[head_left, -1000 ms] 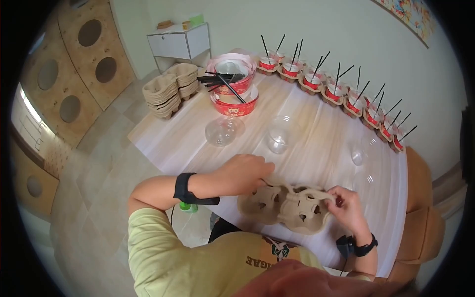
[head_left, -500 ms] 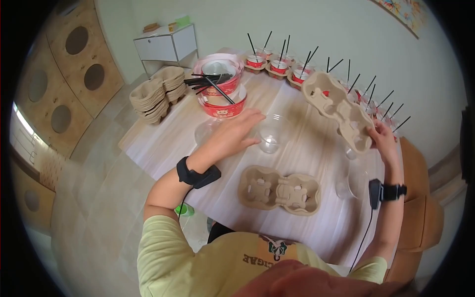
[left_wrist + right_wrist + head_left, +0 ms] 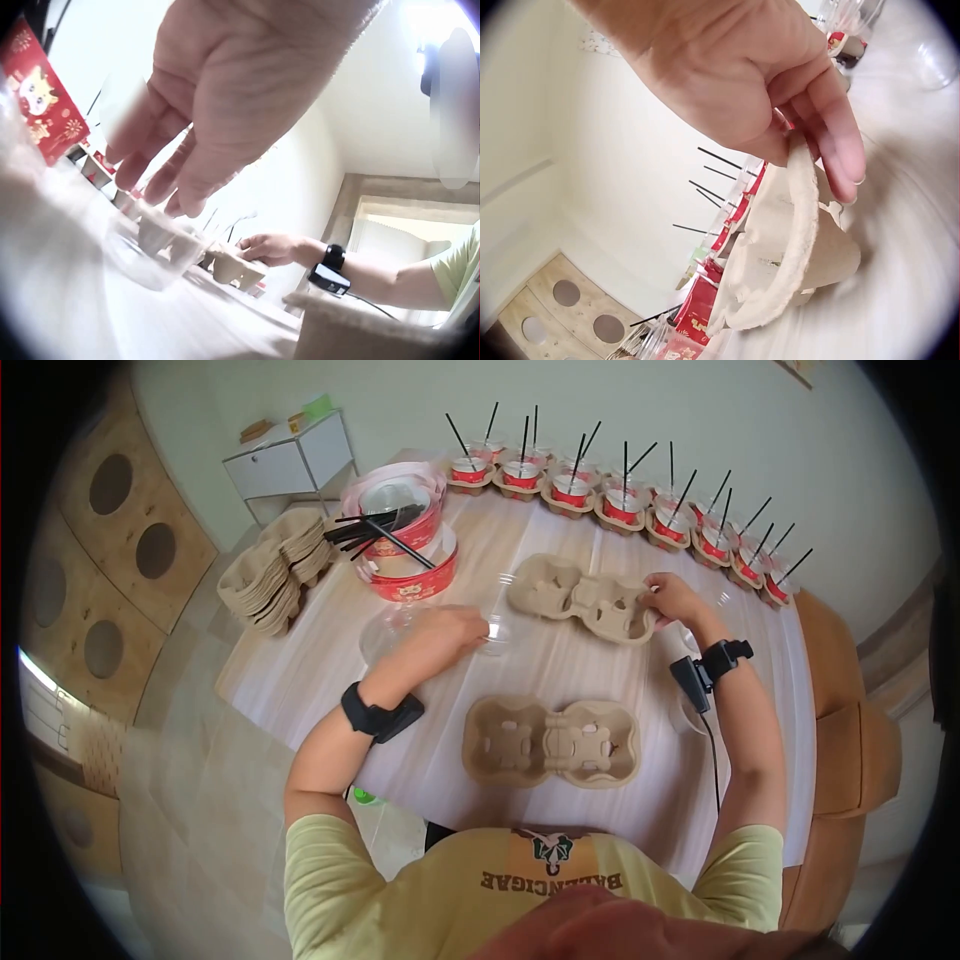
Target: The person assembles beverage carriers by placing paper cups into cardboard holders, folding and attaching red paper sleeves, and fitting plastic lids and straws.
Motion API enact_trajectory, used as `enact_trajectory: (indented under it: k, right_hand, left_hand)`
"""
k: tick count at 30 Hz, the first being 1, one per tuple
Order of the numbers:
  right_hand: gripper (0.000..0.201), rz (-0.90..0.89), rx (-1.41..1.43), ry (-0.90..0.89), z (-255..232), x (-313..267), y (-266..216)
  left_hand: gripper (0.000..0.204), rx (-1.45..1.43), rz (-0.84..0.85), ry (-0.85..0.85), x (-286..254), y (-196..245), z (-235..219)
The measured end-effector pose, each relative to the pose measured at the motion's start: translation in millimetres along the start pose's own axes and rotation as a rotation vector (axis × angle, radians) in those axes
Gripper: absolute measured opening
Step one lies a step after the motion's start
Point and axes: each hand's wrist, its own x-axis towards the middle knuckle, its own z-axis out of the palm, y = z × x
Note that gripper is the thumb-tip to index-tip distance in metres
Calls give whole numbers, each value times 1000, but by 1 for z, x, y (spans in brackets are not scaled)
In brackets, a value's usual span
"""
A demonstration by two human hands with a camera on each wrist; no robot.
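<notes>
The left hand (image 3: 440, 640) is over the table beside a clear plastic cup (image 3: 495, 636). In the left wrist view its loosely extended fingers (image 3: 161, 180) point down at the rim of the clear cup (image 3: 142, 259); whether they touch it I cannot tell. Between thumb and fingers, the right hand (image 3: 675, 600) pinches the right end of a cardboard cup carrier (image 3: 585, 600), which is also seen from its edge in the right wrist view (image 3: 802, 247). A second two-cup carrier (image 3: 550, 742) lies on the table nearer the body.
Filled carriers with red cups and black straws (image 3: 622, 510) line the far edge. Red paper tubs (image 3: 408, 582) topped with black straws (image 3: 385, 530) and stacked carriers (image 3: 265, 580) stand at left. A clear cup (image 3: 385, 635) lies left of the left hand, more clear plastic (image 3: 688, 715) at right.
The two carriers, together at first, are apart: one was set down near the body, the other went up and away in the right hand, then lower. The left hand let go and moved to the clear cup.
</notes>
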Motion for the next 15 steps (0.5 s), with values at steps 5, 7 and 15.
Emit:
enact_trajectory:
  k: [5, 7, 15]
  right_hand:
    - [20, 30, -60, -218, 5, 6, 2]
    - [21, 29, -85, -242, 8, 5, 3]
    - [24, -13, -183, -259, 14, 3, 6]
  left_hand:
    - [9, -64, -7, 192, 4, 12, -36]
    - [9, -95, -25, 256, 13, 13, -37]
    - [10, -160, 149, 209, 55, 5, 3]
